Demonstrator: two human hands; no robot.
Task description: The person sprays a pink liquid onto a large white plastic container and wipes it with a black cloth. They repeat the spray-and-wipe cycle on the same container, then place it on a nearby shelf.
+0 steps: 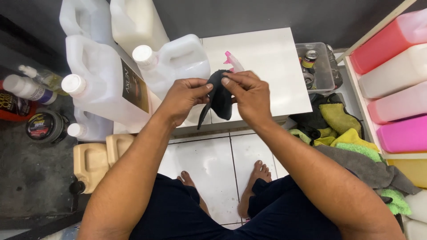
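Head view: both hands pinch a small black cloth (220, 98) above the white bench (275, 80). The left hand (183, 98) has a narrow grip on one edge, the right hand (251, 95) on the other. A pink-nozzled spray bottle (233, 61) stands just behind the grip; a careless tug could likely topple it or drop the cloth onto the tiled floor (213, 173).

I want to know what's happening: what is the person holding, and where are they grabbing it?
A small dark cloth, pinched at its top edge by the left hand and right hand; the rest hangs down.
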